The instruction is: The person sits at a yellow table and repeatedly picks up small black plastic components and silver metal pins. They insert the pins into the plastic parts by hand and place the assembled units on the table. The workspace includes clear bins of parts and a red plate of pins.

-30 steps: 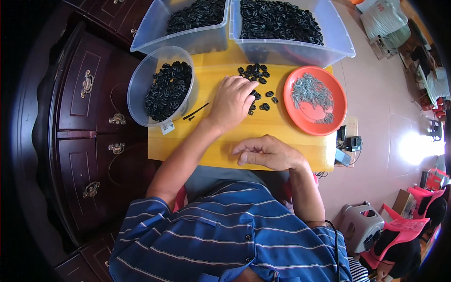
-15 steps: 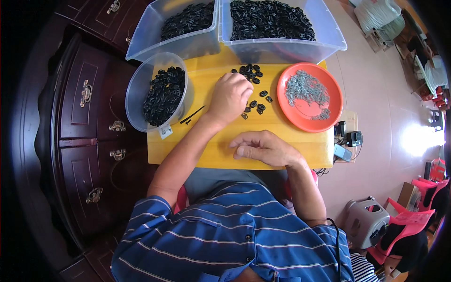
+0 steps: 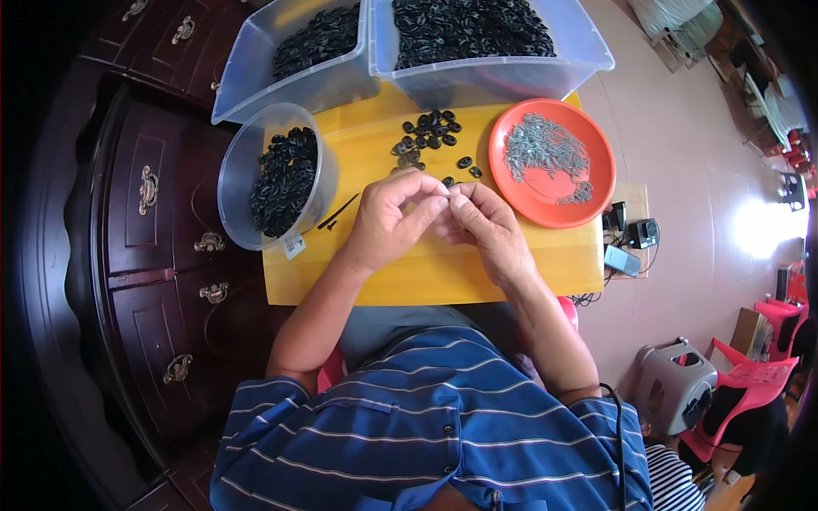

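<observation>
Over the middle of the yellow table point(image 3: 375, 277), my left hand point(image 3: 383, 220) and my right hand point(image 3: 494, 234) meet at the fingertips. Both are closed in a pinch, thumbs against forefingers. Whatever sits between the fingertips is too small and covered to make out. Just beyond the hands lies a loose group of small black oval pieces with holes point(image 3: 434, 142). A few more, such as one black oval piece point(image 3: 464, 162), lie nearer the plate. To the right, an orange-red plate point(image 3: 545, 213) bears a heap of small silvery metal pieces point(image 3: 545, 146).
A clear round tub point(image 3: 328, 170) of black pieces stands at the left, a thin black stick point(image 3: 339, 211) beside it. Two clear bins point(image 3: 503, 78) of black pieces line the far edge. Small devices point(image 3: 642, 232) lie right of the table; dark drawers point(image 3: 141, 307) stand left.
My left hand has drawn back from the black pieces toward me. My right hand has risen and moved forward, and the two now touch at the fingertips. The view has shifted slightly.
</observation>
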### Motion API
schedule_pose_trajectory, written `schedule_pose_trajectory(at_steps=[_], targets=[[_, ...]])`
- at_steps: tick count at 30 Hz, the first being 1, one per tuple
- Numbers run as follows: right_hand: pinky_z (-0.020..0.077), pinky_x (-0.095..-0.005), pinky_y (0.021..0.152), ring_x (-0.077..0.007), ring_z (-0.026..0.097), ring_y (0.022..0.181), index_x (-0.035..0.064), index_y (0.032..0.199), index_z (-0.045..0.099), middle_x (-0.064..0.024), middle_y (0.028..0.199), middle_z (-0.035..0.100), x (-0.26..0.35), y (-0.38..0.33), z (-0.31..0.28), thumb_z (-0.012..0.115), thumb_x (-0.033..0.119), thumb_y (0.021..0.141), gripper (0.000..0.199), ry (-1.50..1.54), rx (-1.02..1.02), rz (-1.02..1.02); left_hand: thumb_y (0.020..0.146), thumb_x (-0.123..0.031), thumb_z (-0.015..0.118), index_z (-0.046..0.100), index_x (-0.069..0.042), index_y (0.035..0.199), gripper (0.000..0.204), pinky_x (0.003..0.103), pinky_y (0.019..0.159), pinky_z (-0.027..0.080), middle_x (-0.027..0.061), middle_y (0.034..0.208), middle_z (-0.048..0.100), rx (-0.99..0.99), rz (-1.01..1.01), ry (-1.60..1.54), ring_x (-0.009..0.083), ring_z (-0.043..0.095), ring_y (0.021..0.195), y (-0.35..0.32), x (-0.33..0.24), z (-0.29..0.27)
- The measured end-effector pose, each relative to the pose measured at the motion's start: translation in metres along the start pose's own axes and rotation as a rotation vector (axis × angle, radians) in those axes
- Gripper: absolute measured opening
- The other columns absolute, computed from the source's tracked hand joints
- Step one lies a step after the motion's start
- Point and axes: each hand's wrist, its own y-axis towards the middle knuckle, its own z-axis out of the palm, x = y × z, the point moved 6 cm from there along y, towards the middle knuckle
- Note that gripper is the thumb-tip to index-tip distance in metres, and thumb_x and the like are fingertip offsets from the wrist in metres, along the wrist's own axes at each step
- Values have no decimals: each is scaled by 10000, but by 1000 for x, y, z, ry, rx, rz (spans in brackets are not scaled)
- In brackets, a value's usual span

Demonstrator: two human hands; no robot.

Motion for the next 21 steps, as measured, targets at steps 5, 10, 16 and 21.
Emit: schedule_pose_trajectory(at_steps=[5, 10, 16, 21], targets=[[497, -233, 733, -77, 611, 811, 34, 1025, 569, -30, 900, 658, 5, 0, -4, 579, 239, 1004, 206, 23, -2, -70, 914, -3, 612, 656, 20, 960, 67, 257, 684, 495, 57, 846, 626, 12, 103, 111, 107, 612, 754, 3, -14, 7], [503, -224, 691, -68, 608, 737, 31, 1010, 573, -23, 858, 661, 4, 3, -11, 577, 199, 1001, 169, 25, -53, -185, 921, -11, 614, 673, 3, 974, 80, 260, 676, 496, 39, 844, 657, 90, -32, -70, 93, 606, 732, 14, -14, 9], [509, -299, 647, -131, 631, 686, 40, 875, 604, -57, 743, 646, -4, 3, -5, 618, 163, 915, 130, -352, -10, -278, 850, -18, 663, 678, 10, 918, 75, 267, 621, 513, 73, 772, 658, 95, 31, 132, 129, 639, 664, 54, -25, 17], [520, -373, 679, -251, 672, 697, 35, 855, 631, -117, 737, 666, -4, -8, 15, 625, 124, 825, 93, -852, 83, -247, 800, -83, 700, 686, -38, 878, 91, 334, 592, 486, 79, 780, 651, 212, 281, 522, 219, 628, 633, 87, -25, 65]])
